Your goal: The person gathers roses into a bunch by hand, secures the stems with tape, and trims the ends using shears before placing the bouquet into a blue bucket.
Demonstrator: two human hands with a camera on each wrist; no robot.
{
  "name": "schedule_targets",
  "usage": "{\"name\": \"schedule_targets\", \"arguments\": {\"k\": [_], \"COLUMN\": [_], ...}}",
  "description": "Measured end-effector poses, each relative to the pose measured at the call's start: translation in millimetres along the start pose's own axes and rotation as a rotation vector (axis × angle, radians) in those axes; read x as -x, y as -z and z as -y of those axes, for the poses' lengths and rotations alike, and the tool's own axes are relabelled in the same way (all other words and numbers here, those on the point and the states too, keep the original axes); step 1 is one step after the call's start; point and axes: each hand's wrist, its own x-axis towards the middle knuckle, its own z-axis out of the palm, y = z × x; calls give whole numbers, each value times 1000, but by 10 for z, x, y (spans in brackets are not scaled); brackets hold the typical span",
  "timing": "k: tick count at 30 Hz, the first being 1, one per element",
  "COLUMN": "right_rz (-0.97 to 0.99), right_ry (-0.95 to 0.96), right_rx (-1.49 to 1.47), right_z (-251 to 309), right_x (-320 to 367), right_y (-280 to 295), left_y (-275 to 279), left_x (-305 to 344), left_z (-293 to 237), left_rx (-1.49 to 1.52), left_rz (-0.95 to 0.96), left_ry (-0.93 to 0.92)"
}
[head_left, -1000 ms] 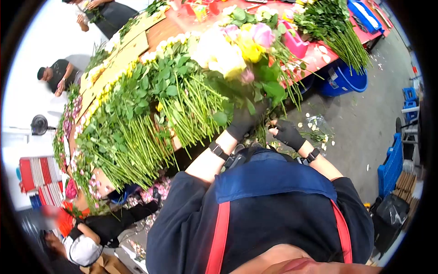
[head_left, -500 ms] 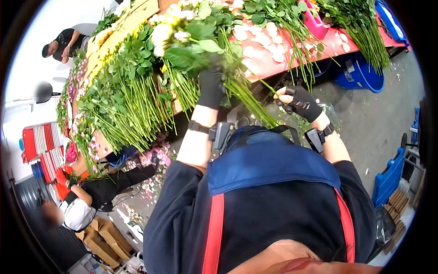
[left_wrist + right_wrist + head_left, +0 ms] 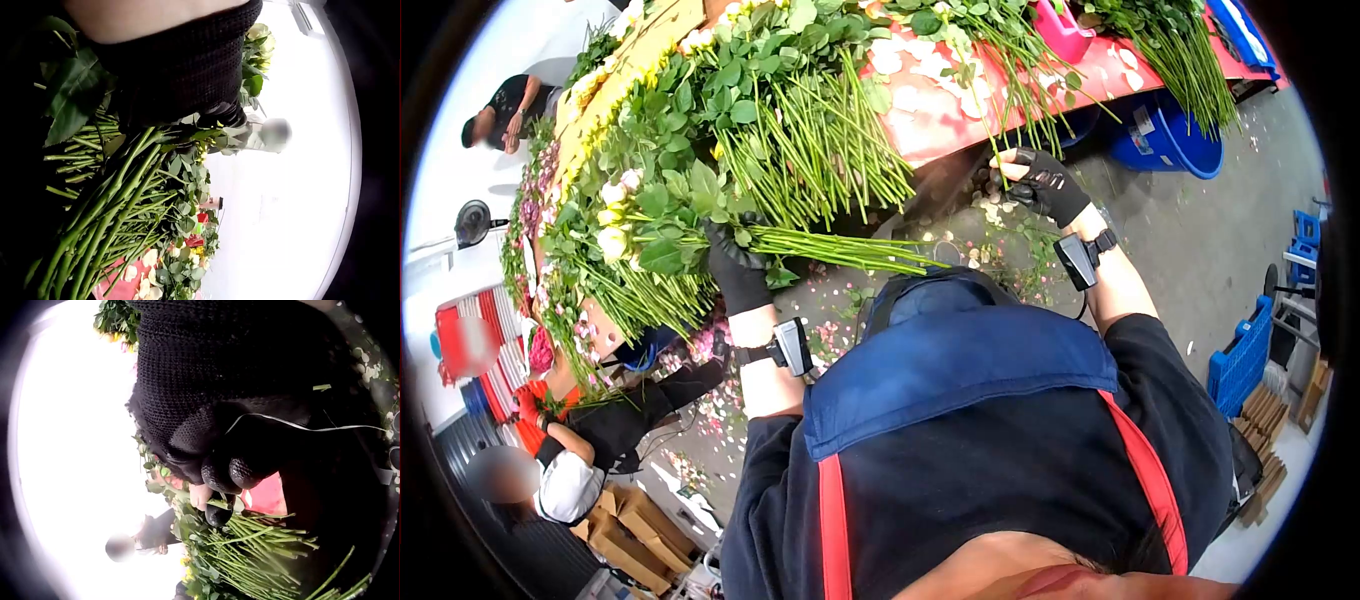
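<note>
The left hand (image 3: 740, 262) is gripping a bunch (image 3: 830, 247) of pale roses, fingers curling round the stems just below the leaves. The bunch is lying nearly sideways by the near edge of the worktop (image 3: 910, 133), its flower heads pointing to the person's left and its cut ends to the right. The right hand (image 3: 1045, 188) is closing only partly, thumb and fingertips pinching a single thin stem (image 3: 219, 504) well apart from that bunch.

Judging by the layout, a good share of the arranging is already done: flowers are lying side by side along the worktop, and many cut stems (image 3: 810, 150) are sticking out past its edge in roughly the same direction. Another leafy bundle (image 3: 1190, 80) is resting at the far right, above a blue bucket (image 3: 1170, 140). What is plainly unfinished is the bunch in the left hand, not yet set down, and the lone stem, which is not joining any bunch. Loose petals (image 3: 975, 100) are lying on the red surface, unswept. How many flowers are left to handle, the views are not showing.
</note>
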Motion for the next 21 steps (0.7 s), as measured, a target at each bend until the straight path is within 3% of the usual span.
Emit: {"name": "schedule_targets", "arguments": {"k": [4, 5, 6, 8, 9, 10, 12, 13, 14, 17, 21], "right_rz": [-24, -10, 5, 26, 42, 58, 96, 108, 118, 128, 116], "right_ry": [55, 50, 44, 160, 173, 185, 186, 199, 210, 297, 502], "right_rx": [233, 274, 316, 478, 485, 492, 526, 528, 527, 667, 927], "right_z": [183, 222, 253, 314, 280, 251, 341, 325, 300, 269, 276], "right_x": [-13, -17, -23, -39, -77, -120, -129, -160, -191, -246, -263], "right_y": [-183, -218, -265, -414, -465, -504, -673, -726, -775, -944, -1033], "left_y": [-97, -118, 56, -520, -287, -716, -890, -1109, -1056, -1417, -1646], "left_x": [-101, -100, -332, -37, -356, -156, -204, -108, -181, 7, 33], "left_z": [42, 127, 293, 239, 529, 431, 487, 419, 515, 433, 317], "left_rx": [166, 125, 87, -151, 239, -127, 181, 138, 28, 43, 126], "left_rz": [-179, -105, -170, 49, 63, -119, -26, -87, 66, 140, 83], "left_ry": [94, 74, 27, 29, 178, -27, 161, 175, 126, 125, 203]}}
